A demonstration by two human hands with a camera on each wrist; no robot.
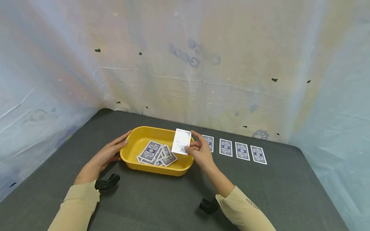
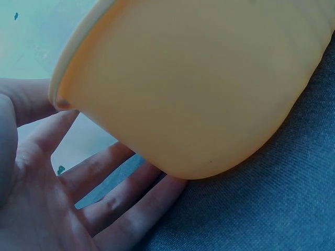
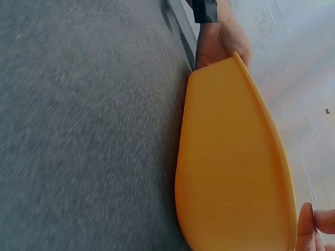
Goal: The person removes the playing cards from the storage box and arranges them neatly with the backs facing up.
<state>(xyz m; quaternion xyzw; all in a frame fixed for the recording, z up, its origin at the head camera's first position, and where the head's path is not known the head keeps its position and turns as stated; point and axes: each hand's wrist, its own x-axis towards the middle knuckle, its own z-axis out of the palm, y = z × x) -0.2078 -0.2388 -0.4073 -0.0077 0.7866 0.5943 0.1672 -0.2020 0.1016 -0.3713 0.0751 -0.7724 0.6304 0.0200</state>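
A playing card, pale with glare, is pinched between the thumb and fingers of my right hand. It hangs over the right part of a yellow plastic tub. In the right wrist view, the right fingertips pinch the card's thin edge beside the rim. Several blue-and-white patterned cards lie overlapping inside the tub. At its left end, my left hand touches the tub; the left wrist view shows the fingers spread and fairly straight against the outer wall, with the thumb by the rim.
Several cards lie back-up in a row to the right of the tub, the leftmost partly hidden by the right hand. Dark grey cloth covers the table. A pale, marked sheet rises along the back and sides.
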